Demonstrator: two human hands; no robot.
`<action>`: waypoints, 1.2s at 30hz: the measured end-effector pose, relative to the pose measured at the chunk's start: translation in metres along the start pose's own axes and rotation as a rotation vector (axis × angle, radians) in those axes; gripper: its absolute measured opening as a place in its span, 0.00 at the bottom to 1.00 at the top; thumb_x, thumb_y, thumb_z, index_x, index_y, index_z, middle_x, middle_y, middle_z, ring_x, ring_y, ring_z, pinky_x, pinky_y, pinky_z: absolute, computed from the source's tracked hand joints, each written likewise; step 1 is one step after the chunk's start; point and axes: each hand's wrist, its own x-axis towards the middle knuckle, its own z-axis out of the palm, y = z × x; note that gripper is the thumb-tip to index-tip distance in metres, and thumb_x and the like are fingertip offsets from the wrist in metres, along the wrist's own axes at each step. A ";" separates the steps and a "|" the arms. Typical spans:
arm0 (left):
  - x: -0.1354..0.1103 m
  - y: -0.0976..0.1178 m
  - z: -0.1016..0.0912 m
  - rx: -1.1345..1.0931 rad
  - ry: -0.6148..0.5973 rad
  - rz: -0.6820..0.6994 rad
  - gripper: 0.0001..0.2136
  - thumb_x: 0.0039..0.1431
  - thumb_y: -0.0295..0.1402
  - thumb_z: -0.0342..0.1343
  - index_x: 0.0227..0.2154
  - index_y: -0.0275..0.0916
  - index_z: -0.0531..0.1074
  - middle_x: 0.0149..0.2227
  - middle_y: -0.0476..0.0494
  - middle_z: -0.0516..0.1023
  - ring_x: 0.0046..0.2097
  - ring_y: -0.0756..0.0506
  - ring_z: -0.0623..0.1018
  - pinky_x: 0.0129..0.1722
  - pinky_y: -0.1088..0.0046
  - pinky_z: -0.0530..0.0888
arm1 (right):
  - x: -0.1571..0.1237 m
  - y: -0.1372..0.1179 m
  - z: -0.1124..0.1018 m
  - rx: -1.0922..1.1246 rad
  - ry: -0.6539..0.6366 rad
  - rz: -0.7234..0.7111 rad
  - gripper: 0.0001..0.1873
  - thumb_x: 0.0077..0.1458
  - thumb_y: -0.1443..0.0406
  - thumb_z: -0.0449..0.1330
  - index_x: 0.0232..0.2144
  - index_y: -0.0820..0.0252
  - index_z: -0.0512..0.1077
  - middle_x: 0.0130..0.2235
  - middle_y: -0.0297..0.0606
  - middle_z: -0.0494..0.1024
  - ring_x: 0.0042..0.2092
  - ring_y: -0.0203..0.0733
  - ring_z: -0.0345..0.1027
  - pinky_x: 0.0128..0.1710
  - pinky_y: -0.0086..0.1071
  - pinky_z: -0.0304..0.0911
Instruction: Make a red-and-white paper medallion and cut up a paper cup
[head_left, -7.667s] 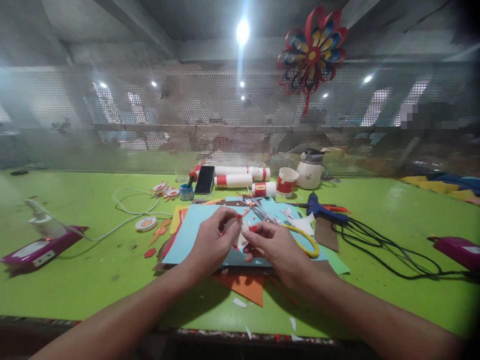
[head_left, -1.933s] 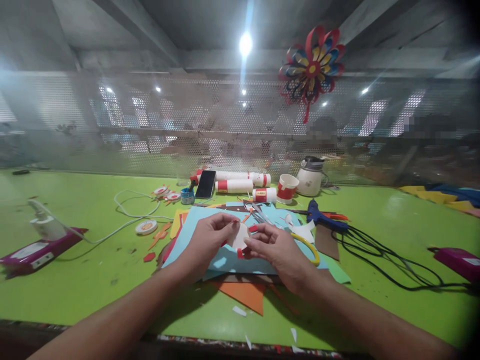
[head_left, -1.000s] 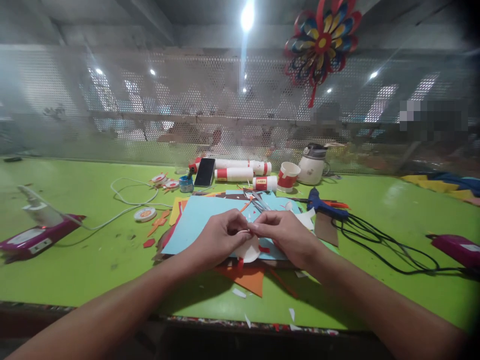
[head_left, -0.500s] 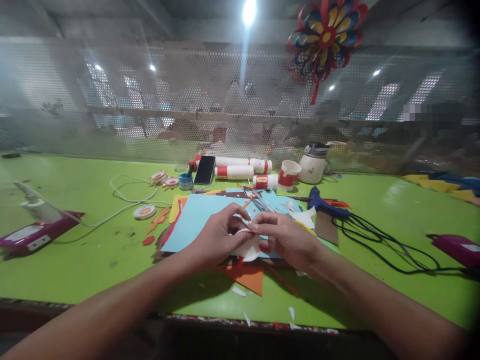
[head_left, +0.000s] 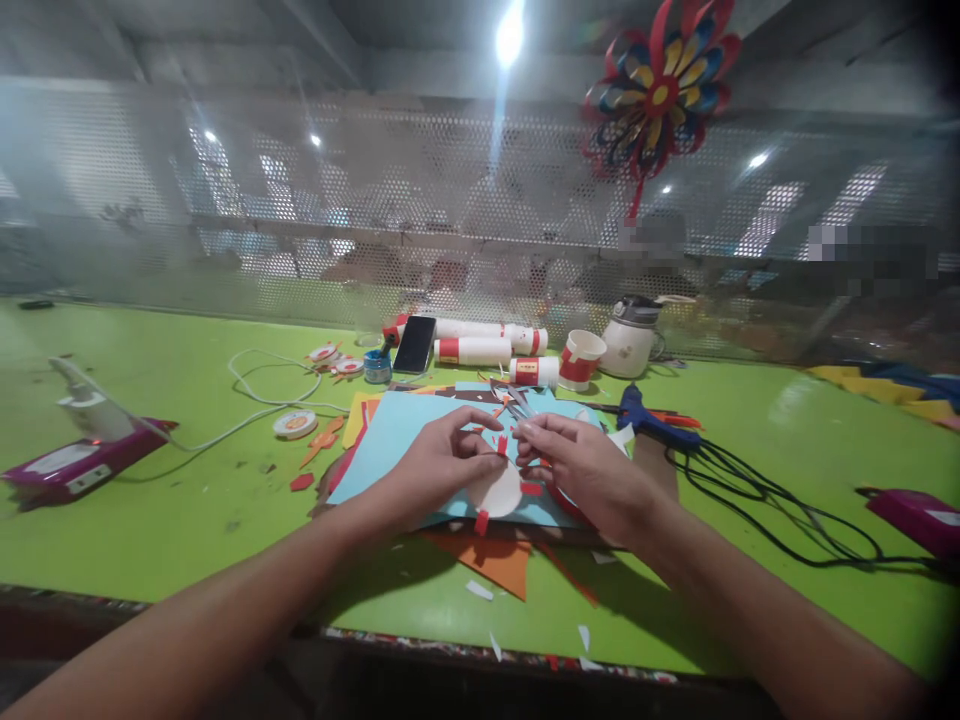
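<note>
My left hand (head_left: 435, 468) and my right hand (head_left: 583, 470) meet over a light blue paper sheet (head_left: 390, 440) in the middle of the green table (head_left: 180, 500). Between their fingertips they pinch a white paper disc (head_left: 493, 492) with small red strips stuck round its edge. A red strip (head_left: 481, 523) hangs from the disc's lower rim. Orange paper (head_left: 495, 560) lies under the blue sheet, near the table's front edge. Scissors (head_left: 516, 402) lie just beyond my fingers.
Glue bottles (head_left: 480, 350), a phone (head_left: 415, 344), a paper cup (head_left: 581, 358) and a white jar (head_left: 630, 340) line the back. A blue glue gun (head_left: 651, 422) with black cables (head_left: 765, 500) lies right. A white cable (head_left: 255, 405), a tape roll (head_left: 294, 424) and a magenta device (head_left: 67, 468) sit left.
The disc has been turned and lowered toward the blue sheet, and my fingers have shifted along its upper edge. The camera view has drifted slightly.
</note>
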 end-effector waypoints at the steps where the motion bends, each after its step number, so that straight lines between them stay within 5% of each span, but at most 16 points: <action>1: 0.001 0.000 -0.001 -0.042 0.019 -0.030 0.17 0.46 0.34 0.62 0.39 0.38 0.66 0.21 0.55 0.69 0.23 0.53 0.68 0.24 0.77 0.63 | 0.001 0.000 -0.001 -0.022 0.024 -0.013 0.15 0.48 0.56 0.65 0.30 0.62 0.72 0.30 0.33 0.70 0.34 0.35 0.65 0.35 0.30 0.62; 10: 0.006 0.000 -0.008 -0.202 0.161 -0.098 0.15 0.44 0.30 0.62 0.36 0.35 0.68 0.25 0.49 0.73 0.23 0.53 0.69 0.24 0.76 0.61 | 0.003 0.005 0.002 -0.406 0.072 -0.124 0.17 0.52 0.52 0.60 0.31 0.61 0.71 0.29 0.33 0.72 0.32 0.36 0.65 0.35 0.33 0.62; 16: 0.007 -0.002 -0.008 -0.234 0.222 -0.129 0.11 0.42 0.29 0.61 0.32 0.34 0.70 0.23 0.50 0.71 0.24 0.52 0.70 0.24 0.76 0.62 | 0.005 0.007 0.001 -0.371 0.125 -0.141 0.21 0.52 0.49 0.58 0.33 0.62 0.70 0.29 0.35 0.73 0.31 0.36 0.66 0.33 0.33 0.65; 23: 0.004 -0.001 -0.006 -0.284 0.256 -0.108 0.11 0.44 0.31 0.62 0.33 0.33 0.71 0.27 0.49 0.73 0.27 0.53 0.70 0.28 0.76 0.66 | 0.003 0.015 0.012 -0.384 0.064 -0.002 0.22 0.49 0.48 0.60 0.25 0.63 0.71 0.24 0.33 0.72 0.25 0.34 0.64 0.27 0.30 0.61; 36: 0.003 0.000 -0.015 -0.352 0.053 -0.123 0.09 0.47 0.31 0.62 0.31 0.32 0.74 0.32 0.43 0.76 0.33 0.50 0.75 0.36 0.73 0.72 | 0.008 0.013 0.004 -0.095 0.049 -0.005 0.20 0.44 0.51 0.65 0.22 0.63 0.70 0.22 0.32 0.71 0.24 0.33 0.64 0.25 0.29 0.59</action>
